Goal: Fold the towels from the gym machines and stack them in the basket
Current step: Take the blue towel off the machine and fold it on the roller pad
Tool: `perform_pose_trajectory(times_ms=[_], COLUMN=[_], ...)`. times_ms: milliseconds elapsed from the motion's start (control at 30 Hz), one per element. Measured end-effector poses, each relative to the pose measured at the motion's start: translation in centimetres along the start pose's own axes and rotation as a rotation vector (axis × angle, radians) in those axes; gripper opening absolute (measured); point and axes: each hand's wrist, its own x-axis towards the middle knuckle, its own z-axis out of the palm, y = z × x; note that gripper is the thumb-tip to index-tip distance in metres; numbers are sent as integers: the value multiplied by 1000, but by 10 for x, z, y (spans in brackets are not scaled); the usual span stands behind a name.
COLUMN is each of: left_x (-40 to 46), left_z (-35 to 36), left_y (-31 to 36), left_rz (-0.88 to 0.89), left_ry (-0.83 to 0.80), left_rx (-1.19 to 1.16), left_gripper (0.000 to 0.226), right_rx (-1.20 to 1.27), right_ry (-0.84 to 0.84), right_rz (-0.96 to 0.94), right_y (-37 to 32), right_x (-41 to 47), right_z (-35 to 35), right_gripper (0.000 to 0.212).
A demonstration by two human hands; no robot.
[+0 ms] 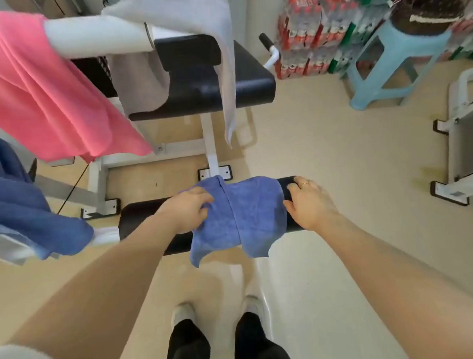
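Because the padded roller [147, 217] gave me a firm surface at working height, I had draped the small blue towel [241, 221] across it, its lower corners hanging free toward the floor. My left hand [185, 209] gripped the towel's left edge with curled fingers, bunching the cloth there so that it could be drawn over. My right hand [308, 202] lay with fingers relaxed against the towel's right edge and the roller end, holding nothing, seemingly to steady the cloth. A raised seam ran down the towel's middle, a likely fold line. Pink [38, 90], grey [188, 18] and dark blue [20, 213] towels hung on the machines, awaiting folding. No basket was in view.
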Motion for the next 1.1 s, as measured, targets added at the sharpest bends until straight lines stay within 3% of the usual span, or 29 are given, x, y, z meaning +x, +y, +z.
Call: perform_pose_trajectory(times_ms=[167,333,433,600,667,733,800,833,933,1000,1100], left_x=[11,23,24,25,24,22,20,17,6,-2,-14], left_z=[40,57,65,69,56,36,16,7,-17,-32,-49], left_y=[4,8,8,11,19,29,38,41,38,32,17], left_rz=[-106,-240,-285,-317,-411,-524,-567,-560,-416,-280,-130], left_ry=[-34,160,253,209,257,331,324,299,132,77,41], left_rx=[159,126,88,83,-211,-858,-1511,-1722,-1977,-1972,-1903], left_gripper=[42,47,27,20,21,29,26,24,31,40,32], right_rx=[234,554,730,639,400,216,272,372,800,1130,1645], right_ry=[-117,-61,-51,-33,-52,-75,-67,-46,14,26,3], right_rz=[127,226,310,419,377,287,244,242,262,273,241], right_y=[2,-2,-8,-22,-24,-27,-29,-29,-29,-35,-53], right_x=[11,23,27,28,29,29,30,29,28,25,21], right_z=[36,49,51,54,51,45,36,30,8,-10,-40], right_gripper=[25,20,27,30,22,22,20,18,8,13,16])
